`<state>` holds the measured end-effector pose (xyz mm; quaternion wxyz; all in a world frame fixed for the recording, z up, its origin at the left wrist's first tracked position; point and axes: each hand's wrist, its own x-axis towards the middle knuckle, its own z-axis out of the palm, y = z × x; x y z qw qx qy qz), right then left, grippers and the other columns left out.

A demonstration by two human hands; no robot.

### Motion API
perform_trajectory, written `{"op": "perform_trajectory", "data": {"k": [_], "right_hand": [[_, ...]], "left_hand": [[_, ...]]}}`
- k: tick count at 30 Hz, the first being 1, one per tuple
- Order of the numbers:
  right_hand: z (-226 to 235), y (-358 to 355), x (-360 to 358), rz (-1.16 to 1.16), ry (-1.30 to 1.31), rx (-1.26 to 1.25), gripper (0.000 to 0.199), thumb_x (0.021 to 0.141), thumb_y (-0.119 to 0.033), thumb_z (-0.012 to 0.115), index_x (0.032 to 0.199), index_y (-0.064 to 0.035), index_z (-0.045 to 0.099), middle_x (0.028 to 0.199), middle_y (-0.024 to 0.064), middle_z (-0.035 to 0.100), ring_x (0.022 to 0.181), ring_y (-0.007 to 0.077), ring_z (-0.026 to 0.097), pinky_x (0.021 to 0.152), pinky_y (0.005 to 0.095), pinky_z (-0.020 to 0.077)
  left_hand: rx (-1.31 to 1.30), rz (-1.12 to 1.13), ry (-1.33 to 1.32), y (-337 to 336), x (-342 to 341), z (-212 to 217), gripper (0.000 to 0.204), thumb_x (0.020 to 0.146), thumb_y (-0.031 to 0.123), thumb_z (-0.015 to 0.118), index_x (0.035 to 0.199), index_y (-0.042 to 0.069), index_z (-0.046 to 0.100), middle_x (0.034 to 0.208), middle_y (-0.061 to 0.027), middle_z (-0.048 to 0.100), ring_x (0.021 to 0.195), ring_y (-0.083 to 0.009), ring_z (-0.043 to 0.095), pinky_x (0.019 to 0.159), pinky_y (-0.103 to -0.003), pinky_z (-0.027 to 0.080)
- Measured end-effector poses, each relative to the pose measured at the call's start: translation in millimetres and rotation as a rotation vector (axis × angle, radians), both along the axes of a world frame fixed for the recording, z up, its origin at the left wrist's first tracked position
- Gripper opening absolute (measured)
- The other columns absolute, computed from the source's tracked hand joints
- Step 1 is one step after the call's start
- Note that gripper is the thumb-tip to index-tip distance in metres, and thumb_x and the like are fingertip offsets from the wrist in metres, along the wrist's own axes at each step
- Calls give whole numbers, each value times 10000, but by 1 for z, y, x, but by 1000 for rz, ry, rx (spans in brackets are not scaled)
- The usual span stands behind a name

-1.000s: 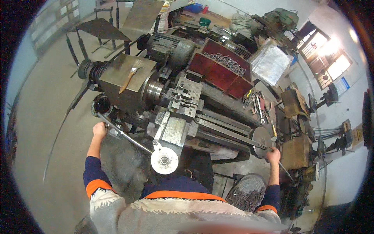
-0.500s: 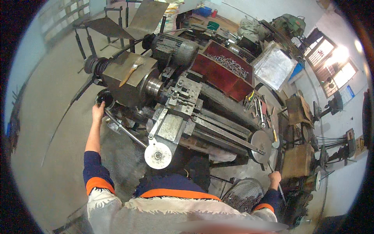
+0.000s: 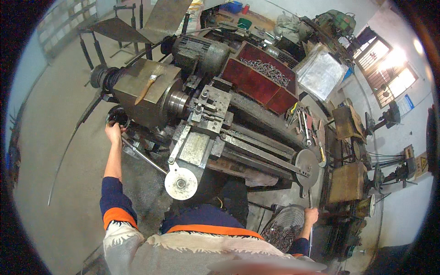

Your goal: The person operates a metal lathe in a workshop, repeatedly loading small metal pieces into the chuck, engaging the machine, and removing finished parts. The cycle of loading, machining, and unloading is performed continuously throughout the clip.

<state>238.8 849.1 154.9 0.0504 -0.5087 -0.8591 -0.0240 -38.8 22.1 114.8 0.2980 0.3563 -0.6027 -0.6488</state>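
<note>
I see the lathe filling the middle of the view, and much of it is hard to read: its lower front is hidden behind my own torso, and the fisheye rim bends and darkens everything at the edges. The headstock is a grimy tan block with a wooden-handled brush lying on top. Beyond the fingers of my left hand, the motor sits dark and greasy, and past it a red tray holds metal swarf.

My left hand reaches to the headstock end, fingers curled against a dark round knob just above them; the knob is mostly covered, so I cannot tell how firmly they grip it. A pale handwheel hangs to the right of that arm, well apart from the fingers.

My right hand is low at the tailstock end, fingers wrapped closed around a thin metal rod that runs up from the fist toward a grey disc above it. Just left of that fist is a round mesh basket, its contents too dark to make out.
</note>
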Motion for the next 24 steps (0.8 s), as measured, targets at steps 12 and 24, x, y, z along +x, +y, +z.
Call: {"op": "perform_trajectory", "data": {"k": [12, 24], "right_hand": [[9, -11, -2, 24, 7, -38, 423, 608, -298, 607, 881, 25, 607, 950, 253, 609, 924, 401, 579, 809, 453, 457], [-3, 40, -6, 149, -60, 141, 438, 638, -419, 649, 784, -9, 606, 817, 198, 630, 790, 377, 608, 701, 460, 482]], "left_hand": [[-3, -7, 18, -3, 0, -2, 237, 771, -17, 492, 1001, -69, 467, 668, -127, 568, 452, -178, 562, 423, -274, 496], [-164, -156, -132, -12, 14, 13, 214, 724, -2, 495, 925, -75, 484, 677, -143, 566, 481, -203, 572, 433, -308, 483]]}}
